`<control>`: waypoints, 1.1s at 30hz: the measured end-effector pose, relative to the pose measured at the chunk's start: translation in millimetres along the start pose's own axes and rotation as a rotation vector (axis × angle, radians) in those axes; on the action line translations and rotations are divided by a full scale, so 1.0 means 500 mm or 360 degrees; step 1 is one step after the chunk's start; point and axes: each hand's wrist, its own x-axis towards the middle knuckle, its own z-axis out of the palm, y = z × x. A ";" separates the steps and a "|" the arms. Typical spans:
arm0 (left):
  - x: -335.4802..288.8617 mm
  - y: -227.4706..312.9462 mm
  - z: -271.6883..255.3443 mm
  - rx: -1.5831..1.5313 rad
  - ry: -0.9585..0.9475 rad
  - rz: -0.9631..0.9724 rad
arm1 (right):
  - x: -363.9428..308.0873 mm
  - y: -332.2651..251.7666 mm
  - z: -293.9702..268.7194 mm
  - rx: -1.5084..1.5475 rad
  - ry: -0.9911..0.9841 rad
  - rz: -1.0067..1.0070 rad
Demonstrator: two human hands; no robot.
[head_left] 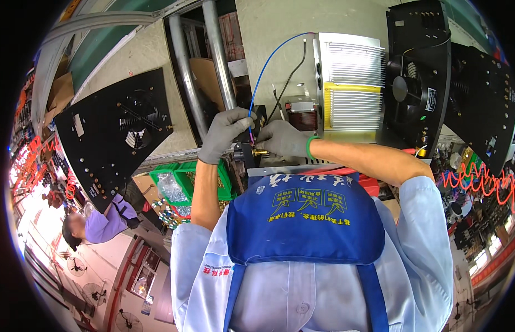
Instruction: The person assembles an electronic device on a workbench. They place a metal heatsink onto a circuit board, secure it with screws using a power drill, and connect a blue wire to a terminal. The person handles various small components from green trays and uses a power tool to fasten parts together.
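My left hand (224, 135), in a grey glove, pinches a blue wire (267, 67) near its purple-sleeved end. The wire arcs up and over to the top of a finned silver heat sink (352, 58). Beside the fingertips stands a black part (243, 155), with a brass fitting (260, 151) protruding to its right. My right hand (285, 139), also gloved, has its fingers curled in close to that fitting and the wire's end; what they grip is hidden. A black cable (289, 80) runs down behind the right hand.
Right of the heat sink stands a black panel with a fan (407, 88). Another black panel (122, 130) lies at left, past two metal rollers (220, 55). Green bins (199, 180) of small parts sit by my left forearm. A copper-coloured coil block (303, 113) is behind my right hand. Someone in purple (105, 224) is at far left.
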 end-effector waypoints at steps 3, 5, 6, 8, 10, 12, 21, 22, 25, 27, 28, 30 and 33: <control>-0.003 0.007 0.000 -0.0003 -0.0003 -0.0008 | 0.008 0.015 0.009 -0.0043 0.0074 -0.0152; -0.003 0.015 0.001 0.0001 -0.0010 -0.0020 | 0.014 0.030 0.011 -0.0080 0.0086 -0.0206; -0.003 0.016 0.002 0.0003 -0.0010 -0.0020 | 0.005 0.019 0.006 -0.0113 0.0061 -0.0194; -0.003 0.014 0.002 -0.0008 -0.0009 -0.0024 | -0.001 0.010 0.002 -0.0197 0.0013 -0.0176; -0.002 0.009 0.001 -0.0032 -0.0011 -0.0029 | -0.001 0.007 -0.002 -0.0297 -0.0030 -0.0163; -0.001 0.008 0.004 -0.0038 -0.0012 0.0003 | -0.001 0.006 0.000 -0.0183 -0.0054 -0.0073; -0.003 0.020 0.003 0.0001 -0.0024 -0.0046 | 0.033 0.059 0.017 -0.0282 0.0241 -0.0488; -0.003 0.022 0.002 0.0020 -0.0026 -0.0048 | 0.040 0.064 0.021 -0.0311 0.0346 -0.0676; 0.002 0.016 0.001 0.0049 -0.0021 -0.0034 | 0.033 0.052 0.016 -0.0135 0.0141 -0.0265; -0.004 0.022 0.001 0.0038 -0.0008 -0.0080 | 0.024 0.049 0.020 -0.0147 0.0165 -0.0304; -0.006 0.024 0.002 0.0032 -0.0001 -0.0104 | 0.019 0.046 0.022 -0.0153 0.0175 -0.0321; -0.005 0.024 0.002 0.0041 -0.0004 -0.0104 | 0.002 0.024 0.018 -0.0106 0.0146 -0.0207; -0.008 0.033 0.007 0.0018 0.0009 -0.0112 | 0.000 0.025 0.025 -0.0233 0.0251 -0.0347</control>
